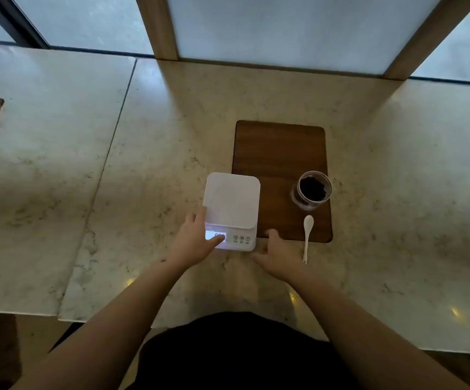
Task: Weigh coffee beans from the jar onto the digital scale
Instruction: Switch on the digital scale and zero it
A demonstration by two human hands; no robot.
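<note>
A white digital scale (231, 201) lies on the marble table, its lit display at the near left and three round buttons beside it. My left hand (193, 240) holds the scale's near left corner, thumb over part of the display, fingers along the left side. My right hand (277, 253) rests open on the table just right of the scale's near edge, holding nothing. An open glass jar (312, 190) with dark coffee beans stands on a brown wooden board (278, 153). A white spoon (307, 237) lies below the jar, half on the board.
The marble table (143, 164) has a seam running down the left side. Frosted window panels and wooden posts stand along the far edge. A brown surface shows at the far left edge.
</note>
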